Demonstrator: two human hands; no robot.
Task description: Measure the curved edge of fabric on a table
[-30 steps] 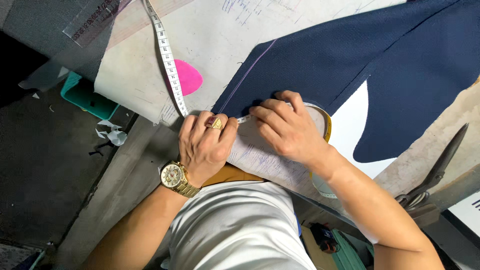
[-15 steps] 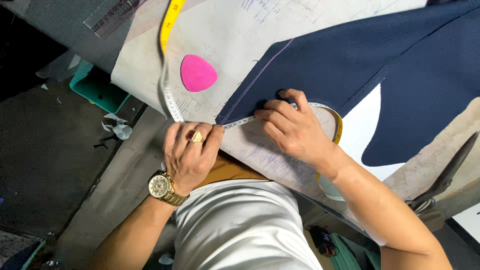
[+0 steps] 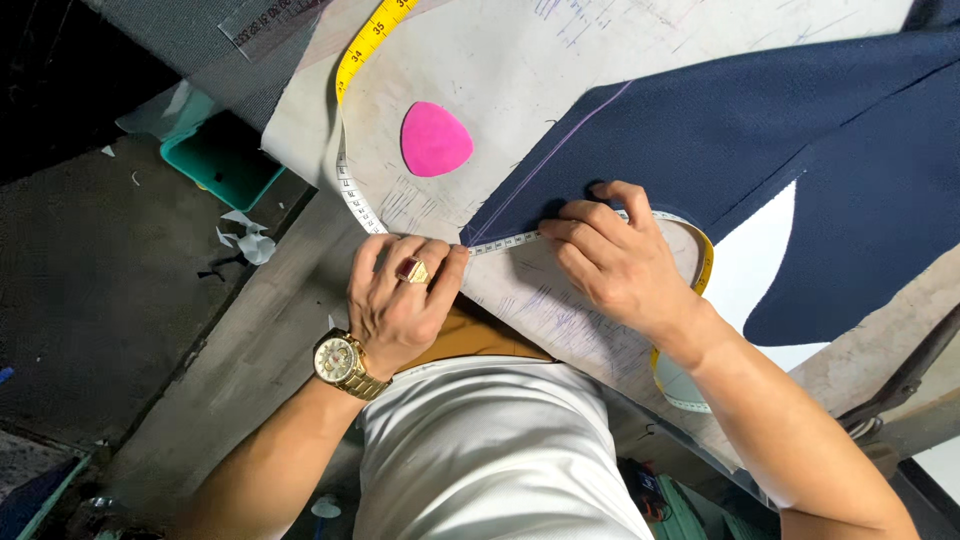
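Observation:
A navy blue cloth piece (image 3: 780,140) lies on a pale work table (image 3: 520,70), its near edge marked with a faint chalk line. A measuring tape (image 3: 505,243) is stretched along that edge. My left hand (image 3: 400,300), with a gold watch and a ring, pinches the tape at the cloth's corner by the table's edge. My right hand (image 3: 615,265) presses the tape onto the cloth further right. The rest of the tape loops yellow past my right wrist and runs up the table to the left.
A pink tailor's chalk (image 3: 435,138) lies on the table just beyond my left hand. A clear ruler (image 3: 275,15) sits at the far left corner. A teal bin (image 3: 225,160) and paper scraps are on the floor to the left. Dark shears (image 3: 905,375) rest at right.
My left hand has slid left along the cloth's edge, away from my right hand, drawing the tape taut between them. The view has shifted, bringing the chalk closer to centre.

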